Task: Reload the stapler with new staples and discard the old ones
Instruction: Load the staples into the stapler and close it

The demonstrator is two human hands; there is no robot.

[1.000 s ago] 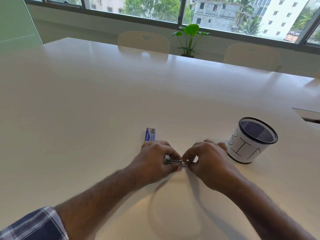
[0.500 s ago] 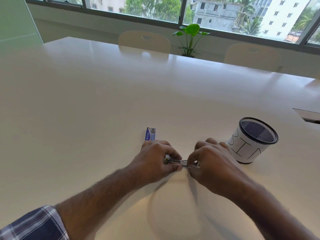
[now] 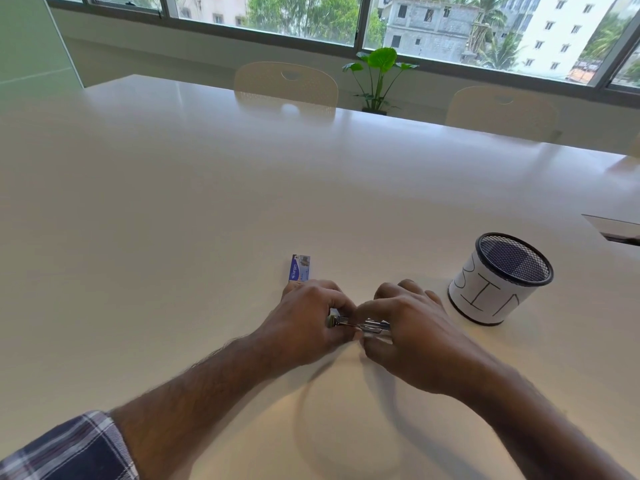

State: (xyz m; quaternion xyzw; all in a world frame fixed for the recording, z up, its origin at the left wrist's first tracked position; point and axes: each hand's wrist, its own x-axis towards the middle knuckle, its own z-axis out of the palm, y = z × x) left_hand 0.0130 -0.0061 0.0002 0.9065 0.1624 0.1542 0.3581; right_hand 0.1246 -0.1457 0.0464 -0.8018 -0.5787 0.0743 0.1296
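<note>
Stapler [image 3: 358,323] | gripped by left hand [image 3: 304,323], right hand [image 3: 405,336] | staple box [image 3: 300,268], bin [image 3: 498,278] nearby

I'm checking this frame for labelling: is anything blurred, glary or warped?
Head view: the right hand and both forearms are motion-smeared; the stapler is small and mostly hidden; window light puts sheen on the table; wide-angle bends the window frame.

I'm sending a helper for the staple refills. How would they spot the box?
On the white table, look just beyond the left hand, on its far side. The small blue staple box lies flat there, the only blue thing, unlike the round mesh bin to the right.
</note>
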